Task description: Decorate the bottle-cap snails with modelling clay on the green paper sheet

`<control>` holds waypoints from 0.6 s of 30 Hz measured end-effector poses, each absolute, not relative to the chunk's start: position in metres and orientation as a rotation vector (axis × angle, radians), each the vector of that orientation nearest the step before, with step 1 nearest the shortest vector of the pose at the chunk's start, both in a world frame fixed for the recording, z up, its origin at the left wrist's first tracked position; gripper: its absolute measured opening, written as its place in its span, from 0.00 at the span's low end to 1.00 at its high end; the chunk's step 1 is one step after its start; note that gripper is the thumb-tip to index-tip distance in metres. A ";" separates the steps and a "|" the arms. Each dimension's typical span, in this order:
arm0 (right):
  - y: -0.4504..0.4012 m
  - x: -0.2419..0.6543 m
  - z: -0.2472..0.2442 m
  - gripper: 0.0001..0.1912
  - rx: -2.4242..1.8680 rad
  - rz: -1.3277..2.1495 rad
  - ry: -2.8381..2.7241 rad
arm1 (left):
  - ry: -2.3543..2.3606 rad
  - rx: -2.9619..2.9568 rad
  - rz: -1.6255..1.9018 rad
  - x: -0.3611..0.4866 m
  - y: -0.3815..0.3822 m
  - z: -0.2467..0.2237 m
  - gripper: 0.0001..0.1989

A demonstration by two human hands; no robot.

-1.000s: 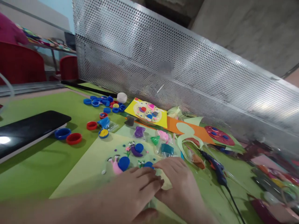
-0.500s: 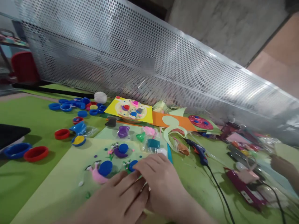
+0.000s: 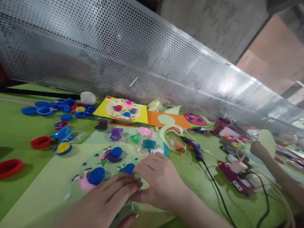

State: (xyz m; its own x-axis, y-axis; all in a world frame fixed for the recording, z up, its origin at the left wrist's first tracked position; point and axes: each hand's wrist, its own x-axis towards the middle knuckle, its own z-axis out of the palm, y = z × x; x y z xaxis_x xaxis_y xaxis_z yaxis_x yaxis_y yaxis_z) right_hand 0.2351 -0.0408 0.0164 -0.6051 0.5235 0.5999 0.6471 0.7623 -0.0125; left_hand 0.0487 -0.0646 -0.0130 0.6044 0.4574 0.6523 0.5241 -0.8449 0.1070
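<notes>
My left hand [image 3: 106, 198] reaches over a pale yellow sheet [image 3: 47, 193], fingers stretched out and thumb apart below them. Its fingertips meet those of my right hand [image 3: 161, 179], whose fingers are curled in; whatever they hold is hidden. Just beyond my hands, the sheet bears a pink clay snail [image 3: 85, 184] with a blue bottle-cap shell [image 3: 97, 176]. Farther back is a purple clay snail [image 3: 113, 158], also with a blue cap. Another blue cap [image 3: 128, 168] with green clay is partly covered by my right hand. A white clay bit [image 3: 67, 196] lies left.
Bagged purple clay [image 3: 116, 134] and teal clay [image 3: 149, 144] lie behind the sheet. Blue and red caps [image 3: 40, 142] are at left. A glue gun [image 3: 195, 147] with its cord and a magenta power strip [image 3: 235, 180] sit right. Another person's hand [image 3: 258, 148] holds a pale oval.
The view has swung right, so things appear farther left. My left fingers have drawn together and slid lower beside my right hand. The other person's hand has raised a pale oval.
</notes>
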 end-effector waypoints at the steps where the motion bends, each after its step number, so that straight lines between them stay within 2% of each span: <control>1: -0.042 0.234 0.016 0.16 -0.872 -0.270 -2.358 | -0.849 -2.739 -1.092 0.051 -0.065 -0.010 0.19; 7: -0.049 0.228 0.022 0.19 -0.837 -0.216 -2.252 | -0.900 -2.971 -1.194 0.056 -0.072 0.010 0.15; 14: -0.047 0.237 0.031 0.24 -0.840 -0.183 -2.222 | -1.766 -3.124 -1.473 0.053 -0.078 -0.002 0.13; 18: -0.044 0.239 0.031 0.25 -0.865 -0.155 -2.223 | -1.696 -3.314 -1.543 0.048 -0.074 -0.016 0.14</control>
State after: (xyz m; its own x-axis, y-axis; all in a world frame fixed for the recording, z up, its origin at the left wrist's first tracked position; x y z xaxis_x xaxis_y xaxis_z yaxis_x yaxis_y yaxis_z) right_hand 0.2387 -0.0444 0.0314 -0.5045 0.5380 0.6753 0.6267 0.7662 -0.1423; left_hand 0.0478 -0.0741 -0.0165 0.4721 0.8616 0.1866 0.2674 -0.3417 0.9010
